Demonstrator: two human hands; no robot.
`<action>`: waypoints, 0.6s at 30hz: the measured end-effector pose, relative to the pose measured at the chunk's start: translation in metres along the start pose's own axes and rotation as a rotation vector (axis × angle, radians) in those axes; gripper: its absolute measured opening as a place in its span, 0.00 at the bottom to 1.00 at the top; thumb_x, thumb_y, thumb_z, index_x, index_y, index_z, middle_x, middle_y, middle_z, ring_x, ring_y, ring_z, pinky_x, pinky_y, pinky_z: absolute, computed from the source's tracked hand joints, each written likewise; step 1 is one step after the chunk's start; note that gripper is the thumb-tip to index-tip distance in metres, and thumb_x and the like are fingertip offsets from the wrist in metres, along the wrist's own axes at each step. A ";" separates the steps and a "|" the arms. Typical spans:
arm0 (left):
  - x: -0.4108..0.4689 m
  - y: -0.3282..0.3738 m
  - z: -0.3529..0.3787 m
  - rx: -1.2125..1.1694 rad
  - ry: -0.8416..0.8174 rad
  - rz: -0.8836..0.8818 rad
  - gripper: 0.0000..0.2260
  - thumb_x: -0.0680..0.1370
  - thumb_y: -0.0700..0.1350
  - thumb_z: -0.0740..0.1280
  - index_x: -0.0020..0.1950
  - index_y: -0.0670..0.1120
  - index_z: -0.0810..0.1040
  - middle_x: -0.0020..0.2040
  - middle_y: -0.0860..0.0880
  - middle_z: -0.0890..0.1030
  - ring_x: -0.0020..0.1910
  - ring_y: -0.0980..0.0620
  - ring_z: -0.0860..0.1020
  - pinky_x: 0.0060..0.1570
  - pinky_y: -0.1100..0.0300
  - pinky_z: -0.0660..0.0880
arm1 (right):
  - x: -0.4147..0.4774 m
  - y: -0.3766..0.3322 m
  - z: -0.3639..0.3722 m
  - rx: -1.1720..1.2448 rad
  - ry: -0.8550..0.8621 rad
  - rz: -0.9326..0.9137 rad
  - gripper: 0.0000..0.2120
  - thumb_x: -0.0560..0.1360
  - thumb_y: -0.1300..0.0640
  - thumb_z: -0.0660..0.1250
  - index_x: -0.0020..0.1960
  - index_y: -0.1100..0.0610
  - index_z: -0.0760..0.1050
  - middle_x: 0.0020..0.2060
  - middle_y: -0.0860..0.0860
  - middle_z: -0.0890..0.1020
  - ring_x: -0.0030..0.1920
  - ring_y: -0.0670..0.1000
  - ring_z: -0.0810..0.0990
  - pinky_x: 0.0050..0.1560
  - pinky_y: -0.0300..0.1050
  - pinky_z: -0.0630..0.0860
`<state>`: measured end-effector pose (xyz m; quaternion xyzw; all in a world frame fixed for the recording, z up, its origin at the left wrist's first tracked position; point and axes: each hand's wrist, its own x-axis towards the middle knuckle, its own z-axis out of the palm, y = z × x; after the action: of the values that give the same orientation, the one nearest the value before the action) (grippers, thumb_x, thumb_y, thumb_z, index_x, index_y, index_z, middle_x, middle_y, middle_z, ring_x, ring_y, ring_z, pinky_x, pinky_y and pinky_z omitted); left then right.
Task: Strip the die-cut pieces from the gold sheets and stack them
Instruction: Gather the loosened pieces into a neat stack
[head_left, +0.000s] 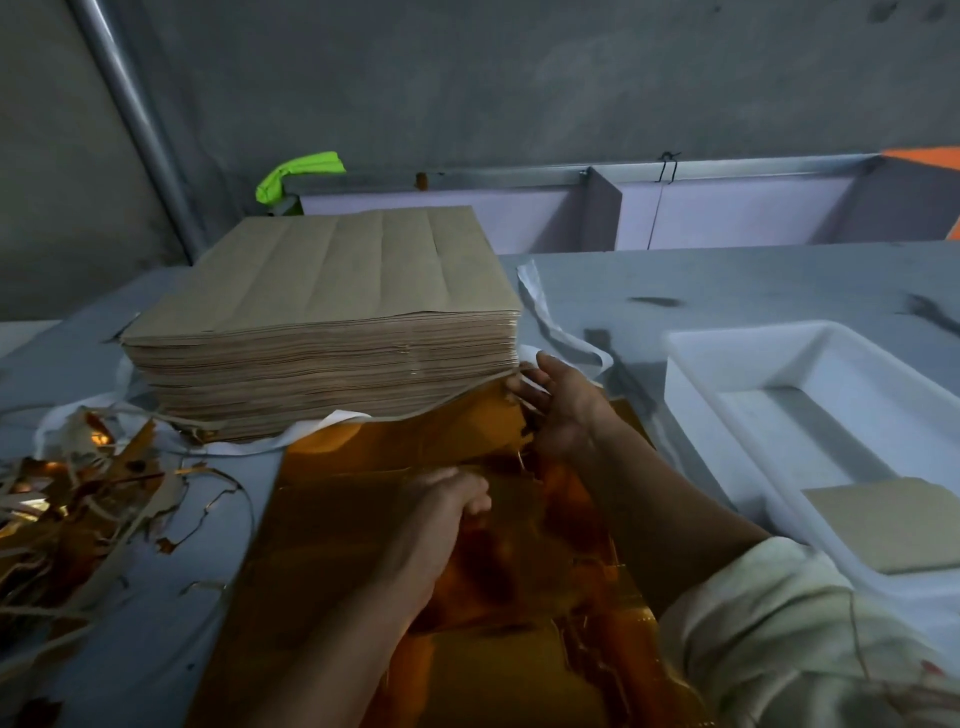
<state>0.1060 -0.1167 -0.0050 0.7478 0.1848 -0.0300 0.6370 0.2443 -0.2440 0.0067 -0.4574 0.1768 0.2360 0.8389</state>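
A gold sheet lies shiny side up on the table in front of me. Its far edge curls up against a tall stack of sheets that show their brown backs. My left hand grips the middle of the gold sheet with curled fingers. My right hand pinches the sheet's raised far right corner, close to the stack's near right corner. A small stack of brown die-cut pieces sits in a white tray at the right.
Torn gold and brown scrap strips are heaped at the left of the table. White strapping trails from under the tall stack. A lime-green cloth lies behind it, near low partition walls.
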 end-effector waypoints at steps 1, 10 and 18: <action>0.005 0.002 0.002 0.010 0.015 -0.012 0.09 0.80 0.46 0.65 0.40 0.45 0.76 0.46 0.44 0.82 0.49 0.48 0.79 0.48 0.56 0.69 | 0.001 -0.001 0.000 0.008 0.005 0.004 0.13 0.78 0.45 0.67 0.55 0.54 0.80 0.43 0.52 0.83 0.47 0.52 0.78 0.52 0.51 0.74; 0.071 -0.012 0.005 0.909 0.278 0.320 0.26 0.81 0.62 0.55 0.77 0.54 0.59 0.77 0.50 0.58 0.75 0.46 0.59 0.72 0.47 0.58 | 0.015 0.003 0.000 -0.092 0.073 -0.025 0.14 0.74 0.51 0.74 0.57 0.55 0.80 0.44 0.55 0.87 0.51 0.58 0.84 0.54 0.59 0.81; 0.093 -0.029 0.006 1.168 0.141 0.131 0.31 0.77 0.70 0.40 0.78 0.62 0.43 0.81 0.49 0.43 0.79 0.41 0.41 0.73 0.40 0.37 | 0.019 0.003 -0.005 -0.190 0.067 -0.101 0.09 0.77 0.53 0.69 0.54 0.56 0.81 0.43 0.54 0.87 0.44 0.53 0.85 0.39 0.46 0.79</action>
<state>0.1847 -0.0963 -0.0596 0.9847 0.1329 -0.0373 0.1068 0.2579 -0.2431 -0.0074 -0.5508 0.1583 0.1938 0.7962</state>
